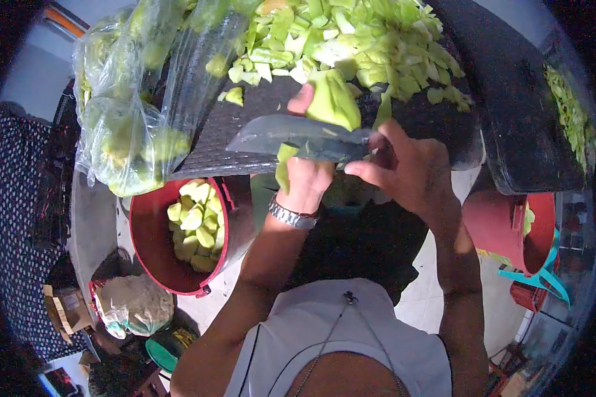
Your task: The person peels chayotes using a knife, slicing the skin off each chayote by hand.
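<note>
My left hand [308, 175], with a metal watch [291, 215] at its wrist, is closed round a pale green, ridged chayote [334, 99]; the knife hides most of its fingers. A wide knife blade [278, 135] lies across in front of the chayote, its tip to the left. My right hand [414, 165] is wrapped around the knife's handle end, the thumb stretched out towards me. A curled strip of green peel [284, 169] hangs at the blade's near edge. Beyond both hands, a heap of green peelings [357, 43] covers the far part of the dark ribbed surface [238, 126].
Clear plastic bags [122, 126] of green chayotes stand at the left. Below them, a red bucket [134, 231] holds peeled pale pieces. Another red bucket [493, 221] and a turquoise plastic frame [543, 278] are at the right. A stuffed sack [136, 304] sits on the floor, lower left.
</note>
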### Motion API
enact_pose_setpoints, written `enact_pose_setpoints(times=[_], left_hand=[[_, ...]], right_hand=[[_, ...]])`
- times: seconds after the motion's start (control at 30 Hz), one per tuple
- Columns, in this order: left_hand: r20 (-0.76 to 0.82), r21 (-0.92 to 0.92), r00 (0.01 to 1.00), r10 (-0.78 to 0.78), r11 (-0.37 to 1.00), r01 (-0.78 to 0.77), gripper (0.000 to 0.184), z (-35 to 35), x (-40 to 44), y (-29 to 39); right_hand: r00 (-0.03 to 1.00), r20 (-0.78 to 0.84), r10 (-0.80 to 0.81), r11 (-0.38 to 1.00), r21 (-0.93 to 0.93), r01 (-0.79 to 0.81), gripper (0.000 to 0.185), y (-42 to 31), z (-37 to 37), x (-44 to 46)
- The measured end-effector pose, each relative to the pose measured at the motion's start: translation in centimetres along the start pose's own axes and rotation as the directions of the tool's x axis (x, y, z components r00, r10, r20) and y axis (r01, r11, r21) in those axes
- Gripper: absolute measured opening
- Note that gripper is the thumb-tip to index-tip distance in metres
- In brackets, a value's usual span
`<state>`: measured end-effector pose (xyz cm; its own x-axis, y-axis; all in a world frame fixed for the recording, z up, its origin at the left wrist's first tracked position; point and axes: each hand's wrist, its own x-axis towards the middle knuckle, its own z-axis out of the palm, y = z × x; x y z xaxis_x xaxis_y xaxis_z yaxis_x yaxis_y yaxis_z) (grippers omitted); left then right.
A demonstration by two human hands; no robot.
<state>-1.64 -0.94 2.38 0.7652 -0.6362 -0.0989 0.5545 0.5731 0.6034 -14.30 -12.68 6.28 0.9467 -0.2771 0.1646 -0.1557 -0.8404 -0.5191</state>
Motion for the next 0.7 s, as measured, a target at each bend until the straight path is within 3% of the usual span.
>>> enact_pose_setpoints(times=[0.27, 0.3, 0.4, 0.47, 0.53, 0.57, 0.67, 0.7], left_hand=[[-0.013, -0.182, 0.998, -0.058, 0.982, 0.055, 0.043, -0.8, 0.1, 0.3], [-0.127, -0.139, 0.992, -0.005, 0.990, -0.013, 0.042, -1.3, 0.6, 0.2], [-0.072, 0.082, 0.995, 0.070, 0.995, -0.064, 0.044, -2.3, 0.3, 0.0], [-0.036, -0.170, 0.998, -0.043, 0.985, 0.036, 0.033, -1.9, 0.1, -0.5], [-0.081, -0.217, 0.997, -0.004, 0.976, -0.014, 0.036, -1.0, -0.6, -2.1], [0.019, -0.175, 0.995, -0.096, 0.980, 0.097, 0.042, -1.4, 0.2, -1.9], [0.128, -0.085, 0.983, -0.130, 0.986, 0.141, 0.049, -1.0, 0.3, -1.1], [0.088, -0.025, 0.990, -0.107, 0.994, 0.109, 0.048, -0.4, -0.1, -0.8]], right_hand=[[0.991, -0.122, -0.062, 0.997, -0.063, 0.054, 0.051, 1.6, 0.4, 0.1], [0.991, -0.126, -0.033, 0.997, -0.080, 0.023, 0.051, 2.4, 0.1, 0.1], [0.989, -0.145, 0.015, 0.993, -0.117, -0.032, 0.051, 3.5, -0.3, 0.1], [0.993, -0.115, 0.028, 0.993, -0.108, -0.040, 0.051, 3.2, -0.3, -0.1], [0.999, -0.038, 0.013, 0.998, -0.064, -0.016, 0.052, 1.9, -0.4, 0.0], [1.000, -0.026, 0.000, 0.999, -0.032, 0.000, 0.053, 1.9, -0.5, -0.1], [0.999, -0.005, -0.045, 0.998, 0.041, 0.045, 0.054, 1.7, -0.4, -0.2], [0.998, -0.010, -0.062, 0.997, 0.048, 0.063, 0.055, 1.4, -0.2, -0.3]])
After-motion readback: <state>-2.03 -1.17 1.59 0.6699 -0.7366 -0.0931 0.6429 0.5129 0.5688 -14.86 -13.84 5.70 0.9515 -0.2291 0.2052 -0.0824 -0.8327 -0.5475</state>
